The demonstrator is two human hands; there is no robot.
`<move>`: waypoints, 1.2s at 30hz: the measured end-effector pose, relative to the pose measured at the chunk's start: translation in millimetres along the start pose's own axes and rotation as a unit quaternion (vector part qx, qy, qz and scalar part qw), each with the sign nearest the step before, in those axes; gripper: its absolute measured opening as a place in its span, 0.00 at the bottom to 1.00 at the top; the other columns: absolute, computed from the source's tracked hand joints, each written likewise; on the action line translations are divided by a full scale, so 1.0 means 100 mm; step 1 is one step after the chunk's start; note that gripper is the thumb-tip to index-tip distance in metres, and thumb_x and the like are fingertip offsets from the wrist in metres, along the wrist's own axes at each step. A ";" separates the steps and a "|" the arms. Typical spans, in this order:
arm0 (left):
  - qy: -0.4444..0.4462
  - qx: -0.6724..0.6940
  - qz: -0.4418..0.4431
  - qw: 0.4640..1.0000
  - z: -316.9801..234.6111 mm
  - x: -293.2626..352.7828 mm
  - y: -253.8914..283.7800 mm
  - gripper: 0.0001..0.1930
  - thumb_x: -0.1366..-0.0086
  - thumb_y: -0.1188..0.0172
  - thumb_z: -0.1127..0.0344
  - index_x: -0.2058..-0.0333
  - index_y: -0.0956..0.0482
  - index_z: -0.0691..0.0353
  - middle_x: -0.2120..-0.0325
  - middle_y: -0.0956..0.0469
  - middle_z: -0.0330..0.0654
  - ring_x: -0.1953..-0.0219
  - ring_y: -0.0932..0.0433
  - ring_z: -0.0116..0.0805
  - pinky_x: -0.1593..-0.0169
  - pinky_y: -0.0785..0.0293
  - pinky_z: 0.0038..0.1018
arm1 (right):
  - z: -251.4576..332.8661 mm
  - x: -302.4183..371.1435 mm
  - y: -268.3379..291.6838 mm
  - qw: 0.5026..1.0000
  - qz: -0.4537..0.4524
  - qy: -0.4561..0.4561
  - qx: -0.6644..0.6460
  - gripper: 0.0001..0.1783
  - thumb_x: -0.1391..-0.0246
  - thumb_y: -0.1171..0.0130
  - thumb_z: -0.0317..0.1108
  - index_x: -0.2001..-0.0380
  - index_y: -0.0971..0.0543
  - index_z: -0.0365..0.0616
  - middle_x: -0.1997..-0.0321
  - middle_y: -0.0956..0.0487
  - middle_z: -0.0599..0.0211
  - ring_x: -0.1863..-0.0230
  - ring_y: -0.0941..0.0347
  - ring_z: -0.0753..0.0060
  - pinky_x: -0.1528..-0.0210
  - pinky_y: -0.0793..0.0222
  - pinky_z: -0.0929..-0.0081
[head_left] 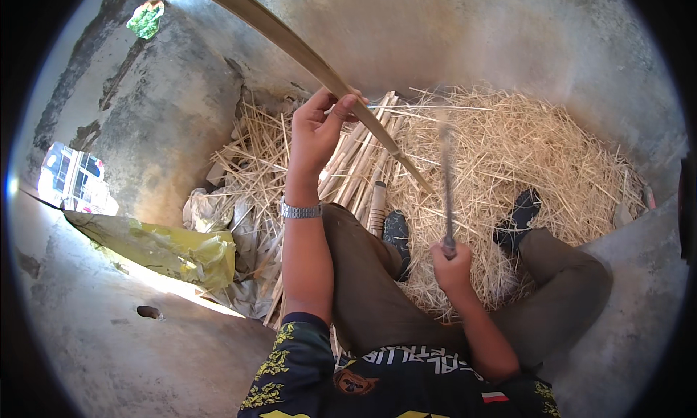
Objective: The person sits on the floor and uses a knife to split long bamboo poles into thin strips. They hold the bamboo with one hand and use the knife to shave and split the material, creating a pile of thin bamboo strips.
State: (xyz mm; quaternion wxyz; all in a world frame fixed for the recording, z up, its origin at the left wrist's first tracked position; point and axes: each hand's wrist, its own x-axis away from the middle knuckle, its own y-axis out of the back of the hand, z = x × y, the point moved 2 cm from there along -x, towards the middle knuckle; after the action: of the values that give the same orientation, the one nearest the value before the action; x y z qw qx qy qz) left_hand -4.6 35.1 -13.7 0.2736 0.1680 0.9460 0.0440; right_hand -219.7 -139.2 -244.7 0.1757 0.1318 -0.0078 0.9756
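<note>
My left hand (324, 119) is closed around a long, pale bamboo strip (279, 37), thumb on top. From the upper left the strip slants down past my fingers, its lower end above the shavings between my knees. In my right hand (452, 267) is the handle of a long knife (447, 186), held upright. Motion smears its dark blade, most of all toward the tip. The blade stands a little to the right of the strip's lower end, apart from it.
A heap of bamboo shavings (523, 135) covers the floor, with split bamboo strips (353, 160) beside my left knee. A cylindrical, wrapped-looking piece (377, 209) lies near my dark shoe (396, 236). Yellow plastic sheeting (181, 252) hangs at left. Concrete walls (465, 33) surround me closely.
</note>
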 end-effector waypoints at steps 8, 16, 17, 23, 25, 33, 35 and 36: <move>0.008 0.002 0.041 0.999 -0.04 0.05 0.07 0.11 0.29 0.40 0.67 0.55 0.19 0.69 0.62 0.15 0.47 0.58 0.16 0.35 0.53 0.19 0.31 | 0.22 -0.01 0.08 0.998 -0.033 -0.041 -0.041 0.14 0.48 0.38 0.31 0.83 0.29 0.41 0.86 0.29 0.72 0.88 0.35 0.79 0.83 0.39 0.71; 0.006 0.030 0.057 0.998 0.09 0.00 0.08 0.12 0.29 0.40 0.65 0.55 0.18 0.69 0.62 0.15 0.48 0.57 0.16 0.35 0.50 0.19 0.32 | 0.13 0.00 0.01 0.976 0.097 -0.181 -0.069 0.13 0.47 0.39 0.29 0.83 0.29 0.43 0.88 0.32 0.73 0.89 0.39 0.82 0.86 0.43 0.75; 0.010 0.017 0.042 0.999 0.09 0.00 0.12 0.13 0.29 0.40 0.64 0.55 0.18 0.69 0.62 0.15 0.48 0.57 0.16 0.35 0.50 0.20 0.32 | 0.09 -0.03 0.04 0.987 0.061 -0.144 -0.025 0.13 0.47 0.39 0.30 0.83 0.29 0.43 0.87 0.31 0.73 0.88 0.38 0.82 0.85 0.43 0.76; 0.011 0.012 0.012 1.000 0.02 0.02 -0.02 0.13 0.29 0.39 0.63 0.56 0.16 0.68 0.63 0.14 0.43 0.59 0.17 0.28 0.56 0.21 0.23 | 0.21 0.03 0.08 0.990 -0.052 0.002 -0.128 0.11 0.49 0.39 0.28 0.81 0.27 0.41 0.87 0.31 0.74 0.85 0.37 0.81 0.80 0.41 0.75; -0.001 0.009 -0.005 1.000 0.05 -0.01 -0.10 0.13 0.29 0.40 0.64 0.55 0.17 0.70 0.63 0.14 0.46 0.59 0.16 0.32 0.54 0.19 0.27 | 0.19 0.07 -0.01 0.985 -0.021 -0.033 -0.166 0.10 0.48 0.39 0.28 0.80 0.27 0.40 0.87 0.31 0.74 0.87 0.37 0.81 0.84 0.42 0.75; -0.023 -0.017 -0.073 0.997 0.03 0.00 -0.06 0.13 0.30 0.38 0.66 0.57 0.17 0.73 0.65 0.14 0.45 0.61 0.17 0.28 0.54 0.19 0.24 | 0.35 0.08 0.05 0.998 -0.023 -0.040 -0.031 0.16 0.44 0.37 0.31 0.82 0.29 0.42 0.87 0.32 0.78 0.83 0.36 0.84 0.79 0.41 0.75; -0.026 -0.023 -0.080 0.996 0.02 0.01 -0.07 0.13 0.30 0.38 0.66 0.57 0.17 0.73 0.66 0.14 0.45 0.62 0.17 0.28 0.53 0.18 0.25 | 0.44 0.15 0.01 0.992 -0.044 -0.002 -0.119 0.18 0.43 0.37 0.31 0.83 0.31 0.44 0.85 0.33 0.80 0.82 0.38 0.87 0.79 0.43 0.74; -0.027 -0.017 -0.083 0.996 0.05 0.01 -0.09 0.13 0.30 0.38 0.66 0.58 0.17 0.73 0.66 0.14 0.45 0.62 0.17 0.27 0.54 0.18 0.24 | 0.38 0.16 -0.02 0.988 -0.047 0.014 -0.149 0.18 0.42 0.37 0.31 0.82 0.31 0.44 0.86 0.33 0.78 0.85 0.38 0.85 0.83 0.44 0.76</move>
State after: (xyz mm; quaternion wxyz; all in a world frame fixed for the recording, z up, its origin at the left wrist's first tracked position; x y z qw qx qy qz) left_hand -6.0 26.6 -19.9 0.3043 0.0851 0.9482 0.0325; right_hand -223.8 -134.7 -204.1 0.2390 0.0910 -0.1446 0.9559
